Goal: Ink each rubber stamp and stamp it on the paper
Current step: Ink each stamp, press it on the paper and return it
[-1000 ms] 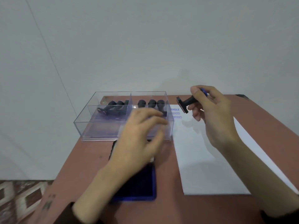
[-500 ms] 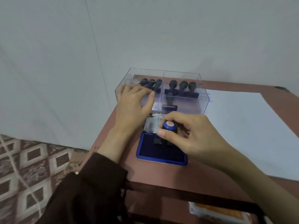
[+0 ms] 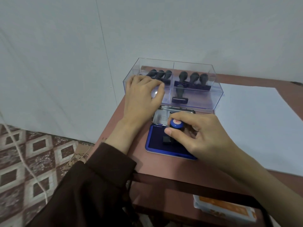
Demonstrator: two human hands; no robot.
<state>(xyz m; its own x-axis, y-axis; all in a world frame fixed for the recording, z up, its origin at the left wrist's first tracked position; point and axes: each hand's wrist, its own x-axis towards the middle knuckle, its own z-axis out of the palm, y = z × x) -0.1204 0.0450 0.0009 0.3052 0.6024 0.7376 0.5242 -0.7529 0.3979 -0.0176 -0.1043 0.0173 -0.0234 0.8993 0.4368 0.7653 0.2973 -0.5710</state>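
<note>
Presently the right hand point(image 3: 201, 138) pinches a rubber stamp point(image 3: 176, 124) by its blue-capped handle, thumb on the near side and fingers curled round the far side. The stamp stands upright with its dark base down on the ink pad point(image 3: 155, 142). The pad lies on the table point(image 3: 164, 167) toward the front-left corner. Its hinged lid point(image 3: 161, 116) is tipped open at the back, just beside the near wall of the clear box point(image 3: 214, 97).

The left hand point(image 3: 142, 95) rests on the front-left part of that box, fingers relaxed and laid over the rim of the left compartment, gripping nothing. Behind the fingers three black-handled stamps point(image 3: 161, 74) lean together in that compartment. The right compartment holds three more stamps point(image 3: 194, 77) along the back, and a single stamp point(image 3: 180, 93) stands upright nearer the front.

A white paper point(image 3: 255, 122) lies on the table to the right of the box and the pad (whether it bears any print I cannot tell). A dark sleeve point(image 3: 98, 185) covers the left forearm. Below the table's front edge shows an orange-and-white packet point(image 3: 224, 208), and to the left a patterned floor point(image 3: 32, 153).
</note>
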